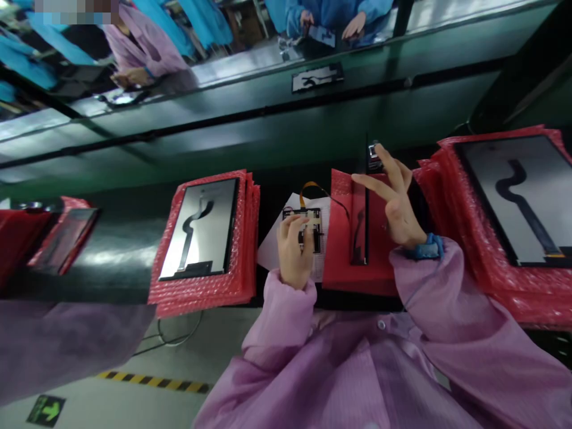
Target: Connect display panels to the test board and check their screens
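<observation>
My left hand (295, 250) is closed, its bent fingers on a small black circuit board (317, 237) with a pale strip across it. What lies under the fingertips is partly hidden. An orange flat cable (308, 185) arches from the board's top, and a thin dark wire runs right. My right hand (397, 208) has its index finger across the top of a thin display panel (358, 238), which is seen almost edge-on and stands upright. Its other fingers are on the panel's right side. Beneath the panel lies a red sheet (337, 256).
Display panels with black ribbon cables top the red bubble-wrap stacks at left (243, 262) and right (482, 250). White paper (270, 247) lies under the board. Another panel (317, 77) rests beyond the dark rail. People in blue and pink coats work across the bench. A sleeve (67, 345) reaches in at left.
</observation>
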`<state>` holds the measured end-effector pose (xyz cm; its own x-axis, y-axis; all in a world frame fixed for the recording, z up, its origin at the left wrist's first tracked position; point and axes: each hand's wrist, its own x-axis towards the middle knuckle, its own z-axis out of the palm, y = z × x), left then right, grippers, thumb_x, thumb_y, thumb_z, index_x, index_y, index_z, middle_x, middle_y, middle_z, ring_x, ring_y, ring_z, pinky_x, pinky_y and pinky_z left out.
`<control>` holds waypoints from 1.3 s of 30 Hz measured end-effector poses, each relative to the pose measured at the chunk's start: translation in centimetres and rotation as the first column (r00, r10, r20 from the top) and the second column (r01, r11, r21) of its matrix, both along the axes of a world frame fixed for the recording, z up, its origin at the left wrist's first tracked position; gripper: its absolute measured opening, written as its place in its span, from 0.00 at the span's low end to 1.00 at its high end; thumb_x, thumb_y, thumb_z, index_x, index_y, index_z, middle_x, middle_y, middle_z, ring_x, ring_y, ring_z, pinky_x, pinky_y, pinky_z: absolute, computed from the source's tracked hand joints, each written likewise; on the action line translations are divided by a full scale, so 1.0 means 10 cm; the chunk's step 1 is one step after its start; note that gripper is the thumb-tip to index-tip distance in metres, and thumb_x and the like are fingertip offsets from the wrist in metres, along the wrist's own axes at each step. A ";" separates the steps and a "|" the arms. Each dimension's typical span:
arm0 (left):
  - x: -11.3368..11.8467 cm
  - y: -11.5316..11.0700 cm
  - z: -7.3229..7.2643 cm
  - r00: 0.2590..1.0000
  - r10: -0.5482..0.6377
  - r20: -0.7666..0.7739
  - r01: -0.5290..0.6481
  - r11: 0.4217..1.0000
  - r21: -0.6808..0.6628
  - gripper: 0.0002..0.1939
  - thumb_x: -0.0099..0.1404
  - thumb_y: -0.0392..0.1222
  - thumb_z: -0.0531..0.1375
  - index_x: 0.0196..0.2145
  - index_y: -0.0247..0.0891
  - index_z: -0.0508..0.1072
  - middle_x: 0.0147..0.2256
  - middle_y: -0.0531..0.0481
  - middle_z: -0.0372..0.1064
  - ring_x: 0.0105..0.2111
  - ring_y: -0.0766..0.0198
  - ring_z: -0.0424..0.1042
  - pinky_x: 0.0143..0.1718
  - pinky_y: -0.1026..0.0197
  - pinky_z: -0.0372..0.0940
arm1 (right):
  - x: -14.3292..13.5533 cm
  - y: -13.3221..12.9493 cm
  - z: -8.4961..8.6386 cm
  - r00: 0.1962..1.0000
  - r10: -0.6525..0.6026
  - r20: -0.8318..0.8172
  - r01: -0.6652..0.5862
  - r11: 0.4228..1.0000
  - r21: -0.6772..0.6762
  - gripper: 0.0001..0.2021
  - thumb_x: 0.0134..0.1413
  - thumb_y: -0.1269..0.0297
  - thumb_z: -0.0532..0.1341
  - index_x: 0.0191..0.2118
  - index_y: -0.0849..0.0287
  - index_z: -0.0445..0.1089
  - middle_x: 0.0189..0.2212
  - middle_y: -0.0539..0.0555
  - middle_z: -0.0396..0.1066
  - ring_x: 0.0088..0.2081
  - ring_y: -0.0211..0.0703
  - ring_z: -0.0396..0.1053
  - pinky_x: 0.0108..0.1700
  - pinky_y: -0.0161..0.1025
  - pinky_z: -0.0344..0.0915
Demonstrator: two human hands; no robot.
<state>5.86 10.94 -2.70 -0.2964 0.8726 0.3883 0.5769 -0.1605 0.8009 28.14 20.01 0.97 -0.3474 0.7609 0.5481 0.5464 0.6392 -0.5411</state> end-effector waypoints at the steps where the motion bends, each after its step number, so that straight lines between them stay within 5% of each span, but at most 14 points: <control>1: -0.07 -0.04 -0.12 0.997 0.022 -0.079 -0.024 0.999 -0.026 0.11 0.71 0.46 0.56 0.45 0.43 0.74 0.51 0.40 0.68 0.55 0.49 0.67 0.64 0.43 0.59 | -0.01 0.00 0.00 1.000 -0.001 -0.005 0.001 1.000 -0.002 0.21 0.71 0.46 0.46 0.65 0.25 0.58 0.72 0.36 0.48 0.73 0.61 0.45 0.71 0.71 0.48; 4: -0.18 -0.13 -0.37 0.980 0.015 -0.198 -0.033 0.996 -0.088 0.13 0.70 0.45 0.55 0.47 0.42 0.75 0.51 0.37 0.67 0.54 0.47 0.66 0.61 0.41 0.61 | -0.01 0.01 -0.02 0.999 0.027 -0.033 -0.026 0.999 0.018 0.22 0.72 0.47 0.42 0.64 0.27 0.60 0.73 0.35 0.46 0.73 0.59 0.44 0.71 0.69 0.48; 6: -0.17 -0.16 -0.41 0.981 0.003 -0.192 -0.023 0.994 -0.102 0.13 0.70 0.45 0.54 0.47 0.41 0.75 0.52 0.36 0.67 0.54 0.46 0.66 0.61 0.40 0.61 | -0.02 0.00 -0.03 0.998 0.040 -0.050 -0.039 0.999 0.023 0.23 0.73 0.48 0.40 0.65 0.27 0.60 0.73 0.34 0.45 0.73 0.58 0.45 0.70 0.67 0.50; 11: -0.01 -0.06 -0.05 0.980 -0.100 0.173 0.103 0.995 -0.013 0.13 0.71 0.51 0.58 0.44 0.43 0.78 0.52 0.41 0.71 0.57 0.48 0.68 0.65 0.46 0.58 | -0.11 0.03 -0.04 0.998 0.054 -0.041 -0.054 0.998 0.010 0.24 0.72 0.45 0.38 0.66 0.27 0.59 0.74 0.36 0.44 0.73 0.58 0.44 0.72 0.68 0.44; 13: 0.10 0.08 0.17 0.854 -0.214 0.474 0.218 0.975 0.046 0.12 0.71 0.51 0.59 0.46 0.46 0.78 0.54 0.45 0.73 0.61 0.51 0.67 0.67 0.50 0.56 | -0.19 0.07 -0.03 0.993 0.108 -0.035 -0.107 0.993 0.043 0.27 0.71 0.41 0.37 0.67 0.29 0.59 0.75 0.38 0.39 0.74 0.59 0.42 0.72 0.69 0.41; 17: 0.29 0.36 0.53 0.423 -0.241 0.873 0.405 0.913 0.056 0.18 0.74 0.53 0.52 0.50 0.45 0.77 0.56 0.48 0.75 0.64 0.52 0.66 0.66 0.49 0.60 | -0.31 0.13 -0.04 0.982 0.183 -0.047 -0.178 0.980 0.094 0.31 0.70 0.40 0.37 0.70 0.39 0.57 0.77 0.48 0.36 0.74 0.60 0.40 0.71 0.69 0.43; 20: 0.27 0.45 0.63 0.308 -0.126 0.943 0.458 0.888 -0.031 0.19 0.75 0.53 0.50 0.48 0.45 0.78 0.52 0.48 0.78 0.62 0.51 0.69 0.63 0.48 0.65 | -0.29 0.16 -0.09 0.988 0.048 -0.144 -0.046 0.999 0.015 0.28 0.71 0.45 0.42 0.69 0.48 0.58 0.71 0.58 0.53 0.71 0.58 0.51 0.69 0.67 0.49; 24: 0.09 0.49 0.55 0.251 0.062 0.966 0.395 0.905 -0.161 0.15 0.74 0.47 0.53 0.46 0.45 0.78 0.47 0.49 0.81 0.58 0.51 0.75 0.60 0.50 0.68 | -0.15 0.21 -0.20 0.947 -0.181 -0.267 0.123 0.967 -0.221 0.17 0.65 0.60 0.54 0.57 0.54 0.64 0.50 0.58 0.76 0.52 0.51 0.72 0.56 0.56 0.68; 28: -0.06 0.55 0.38 0.170 0.178 0.969 0.378 0.896 -0.231 0.14 0.73 0.45 0.55 0.48 0.40 0.78 0.46 0.46 0.81 0.54 0.51 0.78 0.60 0.49 0.69 | -0.09 0.22 -0.22 0.945 -0.255 -0.203 0.178 0.926 -0.334 0.12 0.55 0.72 0.54 0.45 0.52 0.63 0.38 0.53 0.79 0.40 0.48 0.77 0.49 0.52 0.70; 35: -0.17 0.63 0.23 0.110 0.258 0.960 0.456 0.845 -0.279 0.18 0.75 0.47 0.52 0.46 0.38 0.79 0.44 0.46 0.82 0.55 0.50 0.77 0.61 0.47 0.69 | -0.19 0.04 -0.06 0.992 -0.050 -0.115 0.005 0.932 -0.361 0.07 0.57 0.73 0.53 0.39 0.52 0.59 0.38 0.54 0.81 0.45 0.50 0.79 0.49 0.49 0.69; 39: -0.20 0.64 0.21 0.163 0.256 0.953 0.463 0.833 -0.303 0.18 0.75 0.47 0.52 0.47 0.38 0.79 0.46 0.45 0.81 0.55 0.48 0.77 0.61 0.45 0.69 | -0.23 -0.24 -0.08 0.992 0.042 -0.119 -0.081 0.934 -0.348 0.06 0.61 0.71 0.52 0.39 0.52 0.60 0.41 0.54 0.81 0.44 0.49 0.78 0.46 0.47 0.69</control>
